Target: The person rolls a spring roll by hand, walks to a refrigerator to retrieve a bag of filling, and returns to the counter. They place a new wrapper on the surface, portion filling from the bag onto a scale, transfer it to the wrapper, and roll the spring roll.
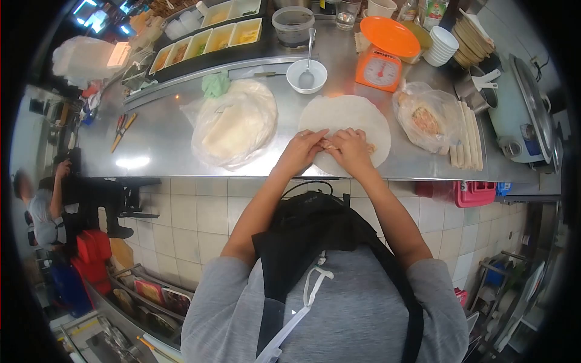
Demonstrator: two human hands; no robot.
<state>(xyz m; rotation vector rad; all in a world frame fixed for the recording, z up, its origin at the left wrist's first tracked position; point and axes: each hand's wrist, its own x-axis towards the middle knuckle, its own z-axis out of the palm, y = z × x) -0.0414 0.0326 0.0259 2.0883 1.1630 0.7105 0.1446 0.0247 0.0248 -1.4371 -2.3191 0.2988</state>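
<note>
A round, pale wrapper sheet (345, 115) lies flat on the steel counter in front of me. Along its lower part runs a strip of pinkish filling (371, 147), partly covered by my fingers. My left hand (301, 151) presses the filling's left end with fingers drawn together. Close beside it, my right hand (351, 149) has its fingers curled onto the middle of the strip. Left of the sheet, a stack of wrappers (233, 130) sits in a clear plastic bag. To the right is a plastic bag of pinkish filling (426, 120), with several rolled wrappers (465, 139) next to it.
Beyond the sheet stand a white bowl with a spoon (307, 77) and an orange kitchen scale (380, 68). A tray of ingredient compartments (209, 43) is at the back left. Scissors (124, 131) lie at left, a large cooker (521, 115) stands at right. Another person (45, 206) is far left.
</note>
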